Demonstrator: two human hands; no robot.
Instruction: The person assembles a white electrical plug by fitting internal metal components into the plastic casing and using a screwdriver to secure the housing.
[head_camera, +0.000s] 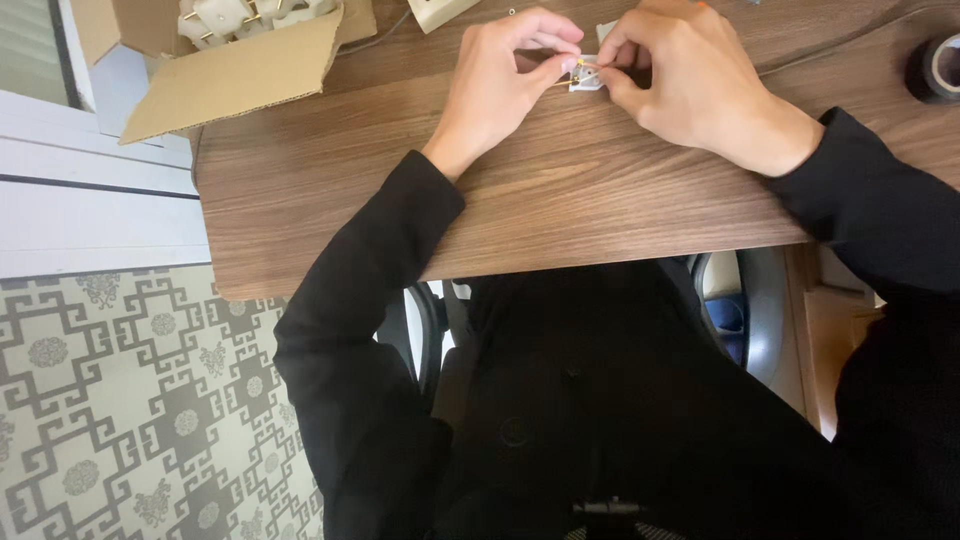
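Both hands meet near the far edge of the wooden counter (560, 200) over a small white plastic part (585, 78). The left hand (505, 80) has its thumb and forefinger pressed together on the part's left side, apparently pinching a thin yellowish piece there, though it is too small to make out. The right hand (690, 85) curls over the part from the right, its fingers (622, 50) closed on the edge and hiding most of it. The part sits on or just above the counter; which one cannot be told. It looks light, stiff and smooth, likely to slip or tilt under uneven pressure, so it is best gripped by its flat outer edges. An open cardboard box (235, 70) of similar white pieces stands to the left, and a roll of dark tape (937, 68) lies at the right edge.
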